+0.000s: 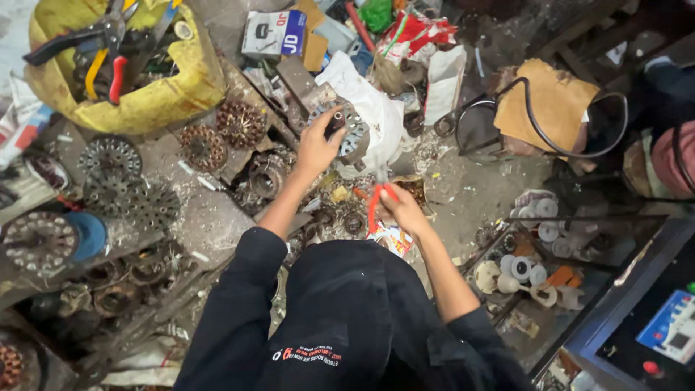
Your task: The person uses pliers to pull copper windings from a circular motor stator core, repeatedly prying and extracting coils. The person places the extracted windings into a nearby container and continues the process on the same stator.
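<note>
at twelve o'clock from the body, the left hand [318,145] grips the round metal stator [346,129], likely heavy, stiff and best held by its rim, while the right hand [402,210] closes around red-handled pliers [375,204] at six o'clock of it.

Left hand [318,145] gripping motor stator [346,129], right hand [402,210] holding seemingly red-handled pliers [376,199]

A motor repair workshop: wound copper coils [240,124], metal rotor discs [110,157] and a yellow tub of pliers [123,65] (upper left) crowd the grimy bench [217,217].
</note>
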